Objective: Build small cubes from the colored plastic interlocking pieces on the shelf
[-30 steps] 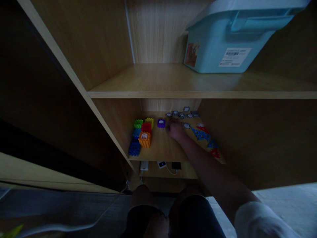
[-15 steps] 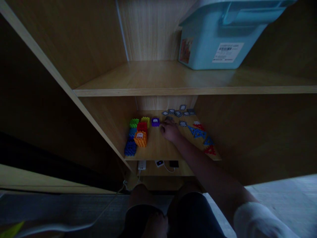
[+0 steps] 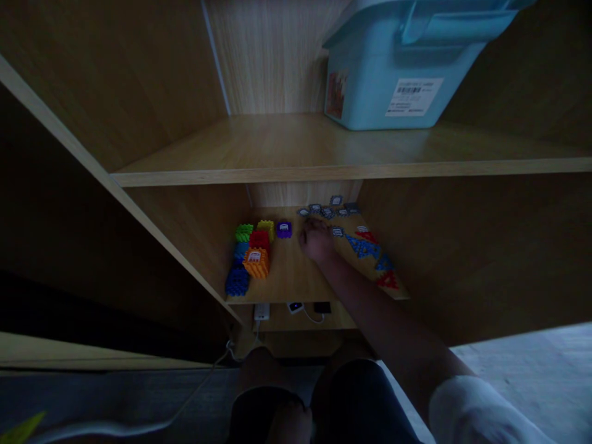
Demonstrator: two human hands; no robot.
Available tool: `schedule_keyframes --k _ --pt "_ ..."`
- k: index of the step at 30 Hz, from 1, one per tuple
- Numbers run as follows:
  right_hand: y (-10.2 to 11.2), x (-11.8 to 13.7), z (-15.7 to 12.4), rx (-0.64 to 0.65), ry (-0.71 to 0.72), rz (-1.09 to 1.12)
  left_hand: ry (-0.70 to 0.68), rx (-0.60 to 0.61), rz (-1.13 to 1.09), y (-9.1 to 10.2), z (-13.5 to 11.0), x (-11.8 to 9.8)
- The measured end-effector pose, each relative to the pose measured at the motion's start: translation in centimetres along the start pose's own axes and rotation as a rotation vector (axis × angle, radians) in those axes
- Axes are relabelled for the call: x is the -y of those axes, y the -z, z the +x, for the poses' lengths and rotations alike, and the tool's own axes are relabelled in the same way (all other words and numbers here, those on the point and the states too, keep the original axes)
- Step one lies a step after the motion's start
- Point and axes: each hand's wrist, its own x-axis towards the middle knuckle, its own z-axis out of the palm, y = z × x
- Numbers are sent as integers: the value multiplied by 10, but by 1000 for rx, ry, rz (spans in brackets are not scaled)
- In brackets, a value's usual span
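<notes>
My right hand [image 3: 317,239] reaches into the middle compartment with its fingers curled down over the shelf board. Whatever lies under its fingertips is hidden. Just behind it sit several grey toothed building pieces [image 3: 327,213], some with white labels, and another grey piece [image 3: 337,231] is close on its right. To its left, apart from it, is a purple building piece [image 3: 283,230]. Farther left stand stacks of toothed pieces: orange [image 3: 257,263], red [image 3: 259,239], yellow [image 3: 266,229], green [image 3: 244,232] and blue [image 3: 237,282]. My left hand [image 3: 292,423] rests dimly in my lap, its fingers unclear.
Blue triangular pieces [image 3: 363,246] and red ones [image 3: 387,280] lie along the right side. A light blue bin [image 3: 365,86] occupies the upper shelf [image 3: 277,142]. Below are a power strip [image 3: 261,311], small devices [image 3: 295,306] and a cable [image 3: 198,394].
My right hand has shifted slightly, and the grey piece that showed at its fingertips is now covered. The view has moved a little; the coloured stacks stand as before.
</notes>
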Motion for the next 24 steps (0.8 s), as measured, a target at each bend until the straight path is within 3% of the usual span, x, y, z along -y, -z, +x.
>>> schedule_keyframes --k 4,10,20,22,24 --pt "-1 2 1 17 -62 -41 -7 37 54 1 -2 -2" --pt "10 4 -11 102 -21 -37 45 154 183 7 18 -4" --pt "36 -5 -66 97 341 178 0 158 282 7 1 -8" --pt "42 -6 -73 74 290 169 -4 153 295 8 -2 -9" --pt "44 -6 -75 27 145 109 -5 148 305 8 -3 -10"
